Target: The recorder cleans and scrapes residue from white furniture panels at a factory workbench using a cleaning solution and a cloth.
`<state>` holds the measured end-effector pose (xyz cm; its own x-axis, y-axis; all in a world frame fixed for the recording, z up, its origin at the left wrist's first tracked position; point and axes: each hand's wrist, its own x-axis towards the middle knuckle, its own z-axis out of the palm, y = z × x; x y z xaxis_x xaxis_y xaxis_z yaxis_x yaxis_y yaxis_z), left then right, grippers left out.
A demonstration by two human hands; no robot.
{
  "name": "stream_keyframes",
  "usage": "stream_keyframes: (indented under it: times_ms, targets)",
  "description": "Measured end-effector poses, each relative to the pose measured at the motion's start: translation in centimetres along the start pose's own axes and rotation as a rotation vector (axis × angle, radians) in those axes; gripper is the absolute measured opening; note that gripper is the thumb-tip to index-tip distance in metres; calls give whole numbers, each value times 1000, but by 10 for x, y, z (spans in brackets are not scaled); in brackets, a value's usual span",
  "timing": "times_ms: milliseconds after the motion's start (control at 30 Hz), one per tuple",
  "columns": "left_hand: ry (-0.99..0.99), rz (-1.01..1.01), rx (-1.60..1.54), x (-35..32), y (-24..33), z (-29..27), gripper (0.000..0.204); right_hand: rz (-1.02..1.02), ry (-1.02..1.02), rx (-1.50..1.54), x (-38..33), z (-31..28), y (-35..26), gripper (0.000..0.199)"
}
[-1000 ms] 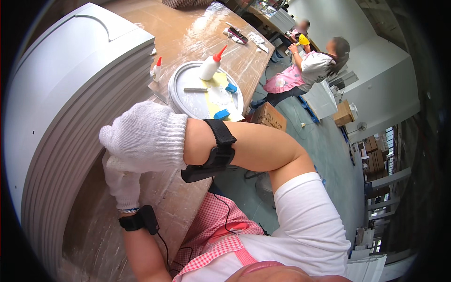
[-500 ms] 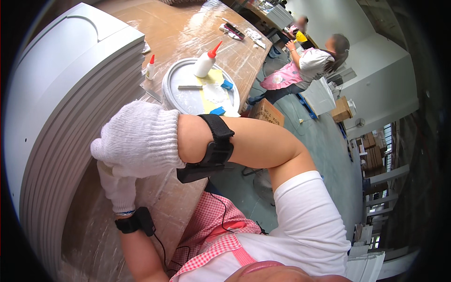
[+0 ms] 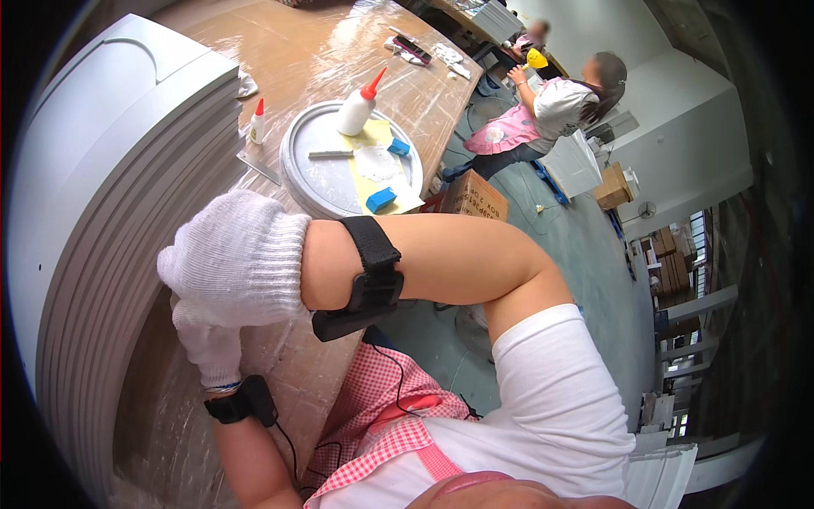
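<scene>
Both of my hands wear white knitted gloves and are close together beside a tall stack of light grey panels (image 3: 102,220). My right hand (image 3: 237,259) lies over the left; its fingers look curled in, and whatever they may hold is hidden. Below it, partly covered, is my left hand (image 3: 206,339), with its fingers out of sight. Whether either hand touches the stack I cannot tell. Black straps with small boxes circle both wrists.
Beyond my right arm, a round grey lid (image 3: 297,182) carries a white bottle with a red nozzle (image 3: 356,112), blue blocks (image 3: 381,200) and yellow paper. A smaller bottle (image 3: 258,125) and a flat blade (image 3: 259,167) lie nearby. A person (image 3: 568,110) in a pink apron stands across the floor.
The whole view has shifted slightly, so the lid and bottles appear a little farther left. My hands stay together beside the stack, with little visible movement.
</scene>
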<state>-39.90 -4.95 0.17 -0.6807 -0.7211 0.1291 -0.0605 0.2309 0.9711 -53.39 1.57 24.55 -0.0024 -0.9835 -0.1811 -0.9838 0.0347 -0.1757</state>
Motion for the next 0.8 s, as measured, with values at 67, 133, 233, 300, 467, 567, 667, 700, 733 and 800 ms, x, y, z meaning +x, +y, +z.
stream_keyframes:
  times_ms: [67,133,233,300,467,567,667,700,733,800]
  targets:
    - [23,-19,-264,-4,-27,-2,75,-70,116,-32,2,9,-4,37]
    - [25,-35,-546,-1,-29,3,75,-81,113,-31,-1,10,-2,35]
    - [13,-75,-453,-1,-26,4,74,-107,86,-36,-2,8,1,33]
    - [78,-77,-598,-4,-35,6,71,-112,61,-45,-2,7,3,32]
    - [-21,-67,-550,-14,-83,-6,75,-236,90,-112,-6,6,2,21]
    - [-17,-118,-634,-21,-125,-14,75,-345,132,-119,-5,3,1,17]
    - [-54,-148,-871,-25,-130,-17,73,-400,152,-103,-5,-1,5,18]
    - [-70,-216,-1270,-25,-127,-17,73,-439,156,-80,-6,-4,7,21]
    - [-71,-221,-1269,-26,-124,-18,73,-436,156,-77,-7,-5,7,21]
    - [-90,-319,-1536,-26,-113,-18,82,-407,155,-75,-9,-6,9,21]
